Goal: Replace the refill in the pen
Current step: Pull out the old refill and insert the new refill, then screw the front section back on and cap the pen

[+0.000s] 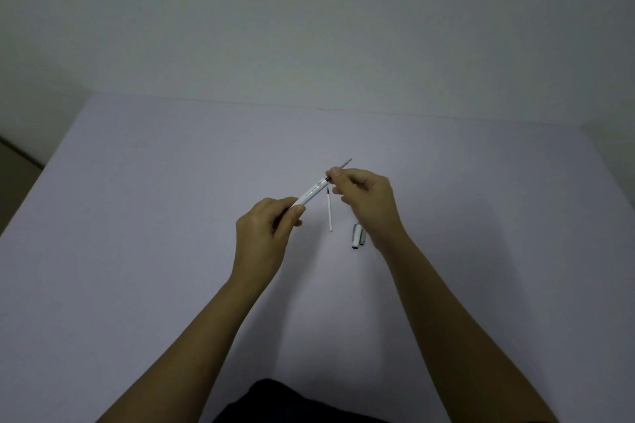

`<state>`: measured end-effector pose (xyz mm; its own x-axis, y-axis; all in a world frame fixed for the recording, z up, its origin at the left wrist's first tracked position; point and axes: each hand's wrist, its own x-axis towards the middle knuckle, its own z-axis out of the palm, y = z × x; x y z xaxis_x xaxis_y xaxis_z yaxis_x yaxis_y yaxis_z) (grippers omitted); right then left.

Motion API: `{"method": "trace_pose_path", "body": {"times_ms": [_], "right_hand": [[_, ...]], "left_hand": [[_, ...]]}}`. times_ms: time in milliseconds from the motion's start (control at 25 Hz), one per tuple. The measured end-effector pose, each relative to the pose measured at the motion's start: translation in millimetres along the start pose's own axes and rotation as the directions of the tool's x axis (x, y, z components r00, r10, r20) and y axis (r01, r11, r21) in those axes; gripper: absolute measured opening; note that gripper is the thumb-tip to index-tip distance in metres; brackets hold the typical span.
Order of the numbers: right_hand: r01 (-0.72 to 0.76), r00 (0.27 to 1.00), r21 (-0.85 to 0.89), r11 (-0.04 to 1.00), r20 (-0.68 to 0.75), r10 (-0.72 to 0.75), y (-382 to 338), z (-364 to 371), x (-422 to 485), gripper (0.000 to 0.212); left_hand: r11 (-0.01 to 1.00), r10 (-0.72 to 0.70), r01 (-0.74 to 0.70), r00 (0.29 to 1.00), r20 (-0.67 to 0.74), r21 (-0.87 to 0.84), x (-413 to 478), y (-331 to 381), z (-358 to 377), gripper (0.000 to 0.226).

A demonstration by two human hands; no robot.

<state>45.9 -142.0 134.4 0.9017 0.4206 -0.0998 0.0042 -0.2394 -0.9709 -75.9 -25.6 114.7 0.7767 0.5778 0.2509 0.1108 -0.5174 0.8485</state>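
**Two hands holding a pen barrel and a refill above a pale bench**

The left hand (264,233) holds the white pen barrel (311,195), its fingers closed around the barrel's lower end. The barrel slants up and to the right, its open end pointing toward the right hand (364,199). The right hand's thumb and forefinger are pinched together on a thin dark refill (343,164), whose tip projects up and to the right past the fingertips. The refill's lower end meets the mouth of the barrel; how far it sits inside cannot be told. Barrel and refill lie along one slanting line, both raised above the bench (171,216).

A second refill (329,213), white with a dark upper end, lies on the bench just below the barrel's open end, between the two hands, running almost straight toward the viewer. To its right, close beside the right wrist, lie two short grey pen parts (357,237), side by side and touching or nearly so; their upper ends are hidden behind the hand. Both forearms enter from the lower edge. A dark garment (292,402) shows at the bottom centre, and a plain wall (309,27) stands behind the bench.
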Motion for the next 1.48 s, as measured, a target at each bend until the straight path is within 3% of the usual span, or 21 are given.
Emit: {"method": "trace_pose_path", "body": {"times_ms": [160, 440, 560, 600, 680, 760, 920, 1080, 1360, 1400, 1480], "right_hand": [[-0.068, 0.997, 0.212, 0.975, -0.018, 0.074, -2.7, -1.6, 0.4, 0.009], [-0.116, 0.985, 0.121, 0.986, 0.141, 0.098, 5.4, -6.7, 2.7, 0.021], [-0.210, 0.977, 0.184, 0.960, 0.012, 0.212, 27.9, -16.8, 15.6, 0.030], [-0.226, 0.969, 0.141, 0.964, -0.066, 0.237, 40.3, -20.3, 19.0, 0.026], [-0.266, 0.947, -0.126, 0.956, -0.220, 0.234, 70.8, -28.1, 22.0, 0.019], [-0.303, 0.934, -0.365, 0.880, -0.295, 0.200, 99.3, -34.2, 20.7, 0.019], [-0.358, 0.931, -0.543, 0.760, -0.264, 0.251, 134.1, -36.3, 21.0, 0.023], [-0.347, 0.938, -0.594, 0.725, -0.226, 0.264, 146.6, -28.7, 25.1, 0.027], [-0.423, 0.905, -0.503, 0.754, -0.276, 0.323, 146.1, -33.6, 31.4, 0.025], [-0.425, 0.901, -0.409, 0.807, -0.276, 0.334, 139.5, -34.1, 32.8, 0.024], [-0.382, 0.904, -0.061, 0.922, -0.231, 0.359, 121.6, -35.2, 33.5, 0.015]], "left_hand": [[0.999, 0.018, -0.017, 1.000, -0.009, 0.033, 1.0, 0.7, 0.9, 0.013], [0.999, 0.020, -0.019, 1.000, -0.011, 0.028, 1.7, 1.8, 3.0, 0.012], [1.000, 0.006, -0.006, 1.000, -0.011, 0.005, 3.1, 2.7, 3.9, 0.013], [1.000, 0.004, -0.004, 1.000, -0.009, -0.005, 3.4, 2.7, 4.3, 0.013], [1.000, -0.002, 0.002, 1.000, -0.005, -0.018, 3.8, 2.3, 5.3, 0.012], [0.999, -0.020, 0.020, 1.000, -0.003, -0.029, 4.5, 1.4, 6.1, 0.012], [0.997, -0.059, 0.059, 0.998, 0.000, -0.046, 7.1, -0.7, 6.6, 0.012], [0.994, -0.099, 0.099, 0.995, -0.005, -0.048, 9.2, -4.1, 4.9, 0.012], [0.993, -0.116, 0.117, 0.993, 0.011, -0.026, 7.9, -8.7, 7.4, 0.012], [0.995, -0.103, 0.103, 0.995, 0.019, -0.011, 7.1, -10.3, 7.4, 0.012], [0.997, -0.071, 0.070, 0.996, 0.048, 0.027, 4.7, -13.9, 6.2, 0.012]]}}
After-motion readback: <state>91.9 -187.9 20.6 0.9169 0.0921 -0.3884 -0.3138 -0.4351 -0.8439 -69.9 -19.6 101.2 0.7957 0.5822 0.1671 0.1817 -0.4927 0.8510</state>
